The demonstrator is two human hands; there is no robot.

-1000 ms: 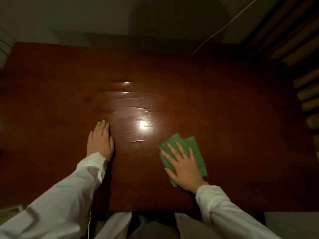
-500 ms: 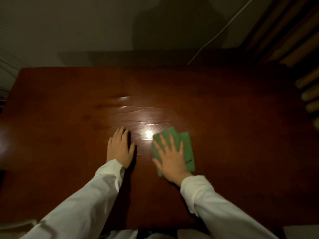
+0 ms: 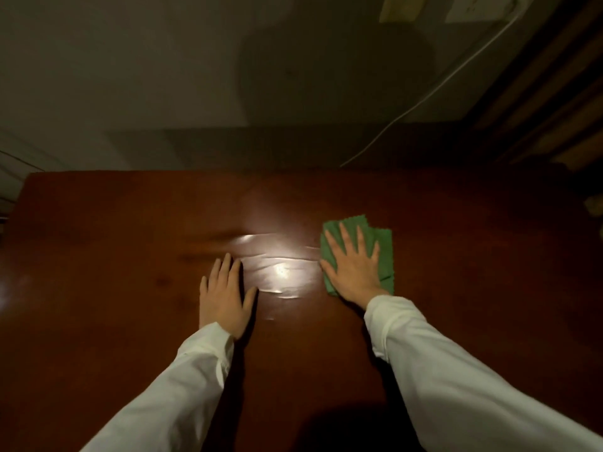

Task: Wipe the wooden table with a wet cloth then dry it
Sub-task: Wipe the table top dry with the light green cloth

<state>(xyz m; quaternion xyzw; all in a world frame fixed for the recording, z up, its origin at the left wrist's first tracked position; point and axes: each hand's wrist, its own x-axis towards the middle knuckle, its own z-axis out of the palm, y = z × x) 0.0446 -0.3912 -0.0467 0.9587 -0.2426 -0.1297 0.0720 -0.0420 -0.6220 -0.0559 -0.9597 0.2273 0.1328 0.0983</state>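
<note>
Right hand (image 3: 354, 269) presses flat, fingers spread, on the green cloth (image 3: 381, 252) at three o'clock of the left hand (image 3: 225, 295), which lies flat, fingers together, on the wooden bench (image 3: 130, 256).

From my feed I see two arms, each in a long white sleeve of plain, lightly creased cloth. The left sleeve (image 3: 182, 380) ends in a loose, folded cuff at the wrist; the right sleeve (image 3: 456, 376) has a similar cuff. Both the left hand (image 3: 225, 295) and right hand (image 3: 354, 269) are bare, without rings or watch.
</note>
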